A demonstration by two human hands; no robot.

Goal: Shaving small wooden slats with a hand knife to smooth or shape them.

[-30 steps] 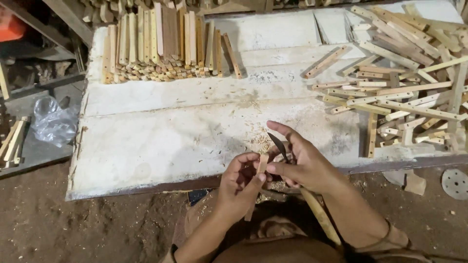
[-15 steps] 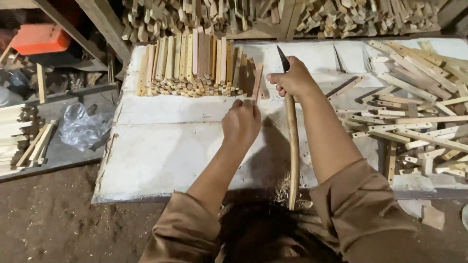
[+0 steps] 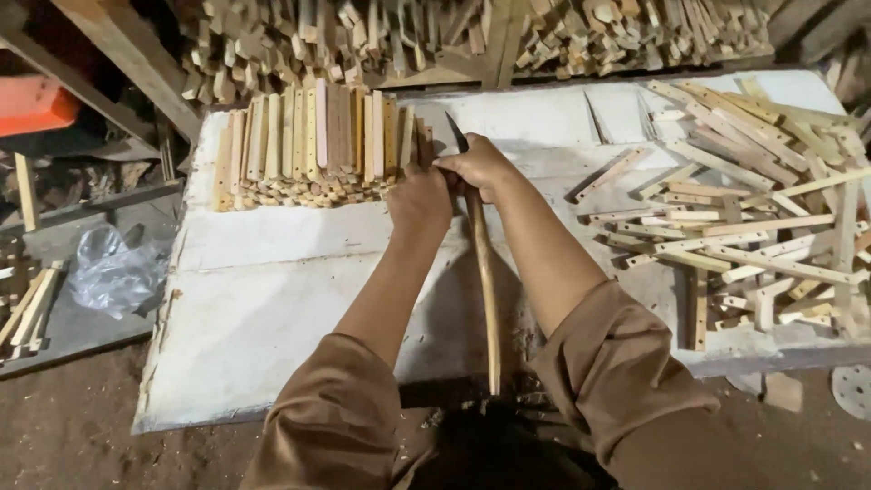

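The right hand (image 3: 479, 165) is closed around a long-handled knife (image 3: 481, 263), whose dark blade points away from the person and whose wooden handle runs back towards the body. The left hand (image 3: 419, 195) is laid, fingers curled, against the right end of a neat stack of wooden slats (image 3: 313, 145); whether anything is pinched cannot be told. The stack lies at the far side of the white bench (image 3: 272, 281). Loose drilled strips (image 3: 744, 218) are scattered to the right.
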